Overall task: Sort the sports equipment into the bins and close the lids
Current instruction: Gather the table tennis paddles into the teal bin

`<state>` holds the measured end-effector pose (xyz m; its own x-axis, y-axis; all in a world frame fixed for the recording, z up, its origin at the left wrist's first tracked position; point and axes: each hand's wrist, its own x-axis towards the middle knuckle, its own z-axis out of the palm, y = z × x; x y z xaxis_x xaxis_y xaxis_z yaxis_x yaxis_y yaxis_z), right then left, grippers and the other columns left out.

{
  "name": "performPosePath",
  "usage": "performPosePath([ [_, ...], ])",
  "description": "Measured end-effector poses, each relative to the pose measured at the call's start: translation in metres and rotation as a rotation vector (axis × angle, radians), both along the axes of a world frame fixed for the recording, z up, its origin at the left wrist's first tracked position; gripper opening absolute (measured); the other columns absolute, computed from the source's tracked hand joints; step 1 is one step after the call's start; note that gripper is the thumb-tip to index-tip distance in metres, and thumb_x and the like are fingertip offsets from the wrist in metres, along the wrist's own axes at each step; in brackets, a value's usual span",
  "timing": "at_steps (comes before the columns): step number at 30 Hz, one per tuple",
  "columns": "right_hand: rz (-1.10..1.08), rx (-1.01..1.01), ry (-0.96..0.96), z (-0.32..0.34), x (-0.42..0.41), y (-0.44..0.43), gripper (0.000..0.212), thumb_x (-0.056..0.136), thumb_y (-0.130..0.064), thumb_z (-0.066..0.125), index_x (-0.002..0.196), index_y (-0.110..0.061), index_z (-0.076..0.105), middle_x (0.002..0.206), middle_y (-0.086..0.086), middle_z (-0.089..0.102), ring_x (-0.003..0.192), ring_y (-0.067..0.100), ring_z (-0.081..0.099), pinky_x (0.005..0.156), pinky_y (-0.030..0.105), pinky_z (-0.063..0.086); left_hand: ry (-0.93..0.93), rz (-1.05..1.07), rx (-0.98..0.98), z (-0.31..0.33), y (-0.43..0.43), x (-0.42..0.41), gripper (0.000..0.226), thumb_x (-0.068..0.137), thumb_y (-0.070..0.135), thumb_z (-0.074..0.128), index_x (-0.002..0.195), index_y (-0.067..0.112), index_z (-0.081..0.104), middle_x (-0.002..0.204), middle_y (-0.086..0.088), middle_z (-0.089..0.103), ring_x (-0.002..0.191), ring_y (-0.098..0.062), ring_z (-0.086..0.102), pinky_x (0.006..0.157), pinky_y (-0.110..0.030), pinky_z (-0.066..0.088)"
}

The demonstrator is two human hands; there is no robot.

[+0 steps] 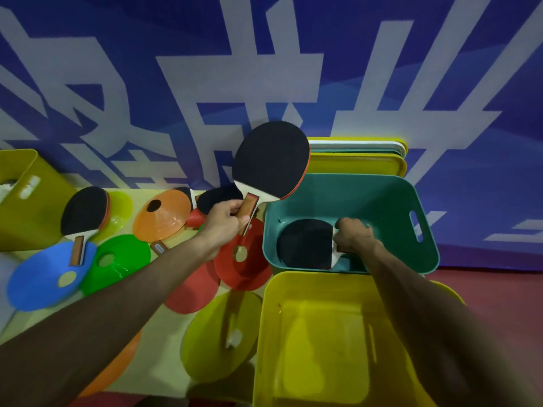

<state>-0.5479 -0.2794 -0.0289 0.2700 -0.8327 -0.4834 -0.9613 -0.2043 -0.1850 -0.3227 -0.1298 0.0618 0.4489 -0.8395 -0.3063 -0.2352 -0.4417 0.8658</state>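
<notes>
**First speaker:** What is each hand doing?

**Second speaker:** The left hand (227,220) has its fingers curled round the wooden handle of a raised paddle (271,160). It holds the paddle upright, black face towards us, above the worktop (160,348) and just beside the teal bin (426,201). The right hand (354,236) is down inside that bin. Its fingers are closed on the handle of a second paddle (305,245), which lies flat and low in the bin.

**First speaker:** Which step is this?

**Second speaker:** Sorting the paddles into the teal bin, I'd judge. One is being laid in, and the raised one looks next.

**First speaker:** What is left?

**Second speaker:** A third paddle (85,210) lies at the left, its handle over a blue cone (38,283). A fourth paddle (219,198) is partly hidden behind the left hand. Flat cones of several colours lie around them. The yellow bin (323,348) nearest us appears to hold nothing. The lids (358,164) are stacked behind the teal bin, and none is on.

**First speaker:** And the next move?

**Second speaker:** The right hand should let go and lift clear. Then the left can carry its paddle over the rim and lower it beside the first.
</notes>
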Motion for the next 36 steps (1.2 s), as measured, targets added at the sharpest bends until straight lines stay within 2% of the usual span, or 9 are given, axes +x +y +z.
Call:
performPosePath([
  [6, -0.267, -0.076, -0.535, 0.030, -0.007, -0.009, 0.025, 0.094, -0.016, 0.049, 0.108, -0.008, 0.068, 0.114, 0.015, 0.067, 0.101, 0.031, 0.063, 0.091, 0.038, 0.050, -0.108, -0.082, 0.021, 0.007, -0.010, -0.008, 0.033, 0.086, 0.000, 0.056, 0.115, 0.016, 0.064, 0.098, -0.007, 0.070, 0.093, -0.028, 0.067, 0.089, -0.045, 0.053],
  [10, -0.634, 0.091, -1.174, 0.068, -0.008, -0.007, 0.026, 0.100, -0.028, 0.043, 0.103, -0.009, 0.062, 0.090, 0.008, 0.062, 0.069, 0.016, 0.057, 0.063, 0.031, 0.051, -0.266, -0.172, 0.013, 0.011, -0.017, -0.013, 0.040, 0.084, 0.003, 0.062, 0.123, 0.013, 0.061, 0.101, 0.000, 0.066, 0.096, -0.019, 0.063, 0.083, -0.029, 0.047],
  [12, -0.693, 0.169, -1.311, 0.082, -0.013, -0.006, 0.031, 0.101, -0.034, 0.042, 0.107, -0.009, 0.060, 0.085, 0.002, 0.060, 0.068, 0.014, 0.057, 0.060, 0.030, 0.052, -0.335, -0.236, 0.019, 0.011, -0.021, -0.014, 0.042, 0.083, 0.004, 0.064, 0.124, 0.013, 0.061, 0.105, -0.001, 0.066, 0.099, -0.018, 0.062, 0.084, -0.028, 0.045],
  [15, -0.683, 0.169, -1.294, 0.088, -0.021, -0.003, 0.028, 0.097, -0.030, 0.052, 0.110, -0.007, 0.061, 0.091, 0.004, 0.064, 0.078, 0.018, 0.063, 0.058, 0.030, 0.053, -0.424, -0.327, 0.035, 0.011, -0.027, -0.018, 0.040, 0.083, 0.008, 0.066, 0.122, 0.015, 0.062, 0.112, -0.005, 0.068, 0.104, -0.020, 0.062, 0.089, -0.028, 0.045],
  [20, -0.820, 0.068, -1.137, 0.073, -0.044, 0.002, 0.018, 0.092, -0.007, 0.058, 0.109, -0.006, 0.063, 0.101, 0.011, 0.068, 0.093, 0.026, 0.067, 0.063, 0.038, 0.059, -0.501, -0.493, 0.071, 0.015, -0.041, -0.037, 0.041, 0.086, 0.010, 0.064, 0.126, 0.013, 0.059, 0.116, -0.005, 0.065, 0.095, -0.015, 0.058, 0.079, -0.023, 0.040],
  [24, -0.972, 0.133, -1.127, 0.070, -0.063, 0.004, 0.010, 0.092, -0.004, 0.057, 0.085, -0.007, 0.064, 0.082, 0.009, 0.061, 0.075, 0.019, 0.061, 0.045, 0.027, 0.055, -0.473, -0.544, 0.092, 0.007, -0.051, -0.048, 0.032, 0.090, 0.016, 0.061, 0.122, 0.013, 0.060, 0.113, -0.003, 0.064, 0.103, -0.020, 0.060, 0.085, -0.028, 0.046],
  [31, -1.030, 0.160, -0.887, 0.054, -0.064, -0.003, 0.012, 0.090, -0.001, 0.057, 0.079, -0.004, 0.059, 0.095, 0.018, 0.063, 0.080, 0.032, 0.069, 0.060, 0.048, 0.060, -0.394, -0.469, 0.040, -0.005, -0.053, -0.051, 0.028, 0.088, 0.003, 0.054, 0.113, 0.011, 0.064, 0.108, -0.005, 0.065, 0.100, -0.017, 0.061, 0.087, -0.022, 0.045],
  [33, -1.026, 0.166, -0.818, 0.051, -0.059, -0.004, 0.004, 0.090, -0.001, 0.058, 0.087, 0.001, 0.060, 0.093, 0.019, 0.064, 0.070, 0.031, 0.068, 0.052, 0.044, 0.059, -0.357, -0.446, -0.003, -0.004, -0.050, -0.051, 0.026, 0.088, 0.004, 0.054, 0.110, 0.013, 0.065, 0.105, -0.001, 0.065, 0.095, -0.015, 0.062, 0.081, -0.018, 0.045],
  [36, -0.967, 0.143, -0.672, 0.042, -0.050, -0.005, 0.016, 0.091, -0.005, 0.059, 0.078, 0.001, 0.052, 0.080, 0.016, 0.059, 0.054, 0.024, 0.058, 0.030, 0.017, 0.042, -0.275, -0.430, -0.067, -0.004, -0.045, -0.049, 0.021, 0.089, 0.009, 0.058, 0.105, 0.018, 0.067, 0.100, 0.004, 0.067, 0.091, -0.009, 0.062, 0.075, -0.008, 0.045],
])
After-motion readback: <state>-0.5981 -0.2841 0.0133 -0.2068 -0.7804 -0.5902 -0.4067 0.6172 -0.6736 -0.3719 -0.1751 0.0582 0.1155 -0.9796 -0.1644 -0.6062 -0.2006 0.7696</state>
